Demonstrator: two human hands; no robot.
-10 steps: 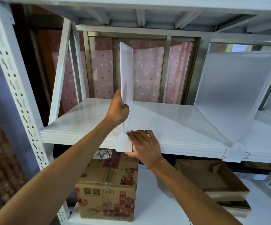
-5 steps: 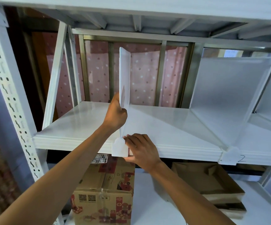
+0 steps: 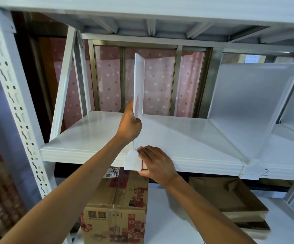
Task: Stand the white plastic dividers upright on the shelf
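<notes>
both hands (image 3: pixel 130 125) still on upright divider (image 3: pixel 139 81)

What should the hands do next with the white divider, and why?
Probably press the front clip snug against the shelf edge, then let go. The divider already stands upright, the left hand steadies its panel, and the right hand pinches at the clip, like the divider marked 2 already fitted.

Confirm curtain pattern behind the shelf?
Pink curtain with pale and darker spots; head view.
</notes>
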